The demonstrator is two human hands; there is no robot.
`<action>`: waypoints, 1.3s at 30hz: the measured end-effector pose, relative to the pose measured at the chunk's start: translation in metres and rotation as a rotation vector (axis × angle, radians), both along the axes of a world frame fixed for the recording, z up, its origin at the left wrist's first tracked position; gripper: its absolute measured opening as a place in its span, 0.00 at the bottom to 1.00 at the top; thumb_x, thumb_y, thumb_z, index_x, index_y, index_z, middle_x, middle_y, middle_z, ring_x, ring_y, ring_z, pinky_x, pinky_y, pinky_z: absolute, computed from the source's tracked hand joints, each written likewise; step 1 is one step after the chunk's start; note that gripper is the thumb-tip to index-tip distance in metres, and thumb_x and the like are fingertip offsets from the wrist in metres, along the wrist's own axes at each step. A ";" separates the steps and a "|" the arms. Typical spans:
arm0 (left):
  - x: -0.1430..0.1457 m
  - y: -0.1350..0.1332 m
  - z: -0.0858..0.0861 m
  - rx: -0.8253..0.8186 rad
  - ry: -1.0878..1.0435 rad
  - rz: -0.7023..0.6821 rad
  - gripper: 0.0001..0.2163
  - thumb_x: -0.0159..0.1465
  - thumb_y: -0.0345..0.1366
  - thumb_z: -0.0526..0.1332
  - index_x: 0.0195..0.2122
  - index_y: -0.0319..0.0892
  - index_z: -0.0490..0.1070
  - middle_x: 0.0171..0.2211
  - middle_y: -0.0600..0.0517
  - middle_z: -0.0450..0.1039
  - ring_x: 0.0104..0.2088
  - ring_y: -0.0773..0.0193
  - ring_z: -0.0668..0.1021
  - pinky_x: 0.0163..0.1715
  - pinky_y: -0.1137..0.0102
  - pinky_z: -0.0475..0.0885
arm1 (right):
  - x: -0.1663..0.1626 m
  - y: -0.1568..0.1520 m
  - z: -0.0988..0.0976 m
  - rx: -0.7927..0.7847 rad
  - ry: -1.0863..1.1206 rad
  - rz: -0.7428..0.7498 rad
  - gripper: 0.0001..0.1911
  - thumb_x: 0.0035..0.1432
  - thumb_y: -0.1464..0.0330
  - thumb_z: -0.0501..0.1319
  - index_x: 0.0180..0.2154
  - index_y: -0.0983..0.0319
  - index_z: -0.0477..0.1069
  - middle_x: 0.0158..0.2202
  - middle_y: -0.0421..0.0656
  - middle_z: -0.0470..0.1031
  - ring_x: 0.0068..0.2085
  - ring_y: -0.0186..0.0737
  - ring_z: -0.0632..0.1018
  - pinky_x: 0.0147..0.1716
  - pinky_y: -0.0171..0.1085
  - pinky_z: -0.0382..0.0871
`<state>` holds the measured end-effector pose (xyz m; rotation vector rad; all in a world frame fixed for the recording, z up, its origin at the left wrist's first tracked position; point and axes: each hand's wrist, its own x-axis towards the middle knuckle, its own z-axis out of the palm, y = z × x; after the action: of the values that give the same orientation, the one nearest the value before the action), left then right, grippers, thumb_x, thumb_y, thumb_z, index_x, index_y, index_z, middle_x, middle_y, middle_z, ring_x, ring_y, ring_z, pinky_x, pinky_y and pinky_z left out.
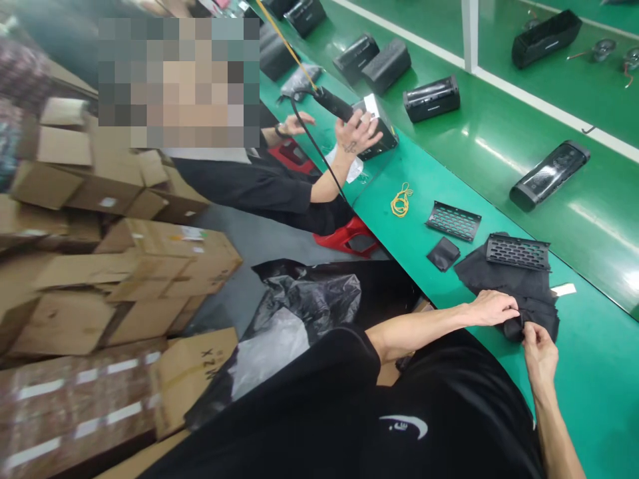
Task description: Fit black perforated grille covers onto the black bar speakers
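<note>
My left hand [492, 308] and my right hand [538, 349] both pinch the near edge of a pile of black fabric pieces [519, 293] on the green workbench [594, 372]. A black perforated grille [518, 251] lies on top of the pile's far side. Another grille [453, 220] and a small black fabric patch [443, 253] lie to the left of the pile. A white slip [563, 290] sits at the pile's right edge.
A co-worker to the left holds a black power tool [333, 104] against a speaker housing [380, 123]. Yellow rubber bands [401, 200] lie on the bench. Black speaker bodies [549, 174] rest on the conveyor. Cardboard boxes [164, 259] and a black plastic bag [299, 299] stand on the floor.
</note>
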<state>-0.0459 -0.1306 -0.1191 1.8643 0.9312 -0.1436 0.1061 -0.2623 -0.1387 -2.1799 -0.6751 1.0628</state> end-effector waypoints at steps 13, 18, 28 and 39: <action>-0.004 0.005 -0.009 0.260 -0.039 -0.252 0.12 0.76 0.47 0.60 0.47 0.45 0.77 0.48 0.51 0.83 0.45 0.63 0.82 0.30 0.70 0.61 | 0.008 -0.004 0.014 -0.039 0.076 -0.053 0.39 0.46 0.34 0.67 0.36 0.64 0.82 0.22 0.42 0.74 0.21 0.39 0.65 0.24 0.41 0.59; -0.007 0.011 -0.006 0.207 0.016 -0.236 0.11 0.75 0.45 0.61 0.44 0.44 0.77 0.47 0.50 0.84 0.44 0.61 0.83 0.32 0.69 0.63 | 0.010 -0.006 0.011 0.041 0.173 -0.245 0.37 0.37 0.36 0.75 0.32 0.63 0.78 0.21 0.38 0.69 0.23 0.35 0.64 0.23 0.37 0.57; 0.005 0.014 0.012 -0.146 0.125 -0.010 0.38 0.63 0.70 0.61 0.64 0.46 0.69 0.46 0.48 0.84 0.47 0.51 0.84 0.47 0.63 0.73 | 0.006 -0.003 0.006 0.111 0.415 -0.348 0.34 0.36 0.41 0.79 0.32 0.62 0.78 0.23 0.38 0.70 0.22 0.31 0.63 0.19 0.34 0.54; 0.002 0.009 -0.007 -0.318 -0.173 0.047 0.09 0.71 0.42 0.64 0.40 0.43 0.79 0.17 0.61 0.68 0.21 0.71 0.74 0.29 0.77 0.66 | -0.004 0.000 0.003 0.129 0.413 -0.420 0.32 0.35 0.45 0.82 0.26 0.62 0.74 0.20 0.37 0.67 0.20 0.29 0.63 0.18 0.31 0.54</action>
<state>-0.0439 -0.1217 -0.1259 1.5340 0.7826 -0.0942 0.1020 -0.2625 -0.1358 -1.8015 -0.0891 1.1497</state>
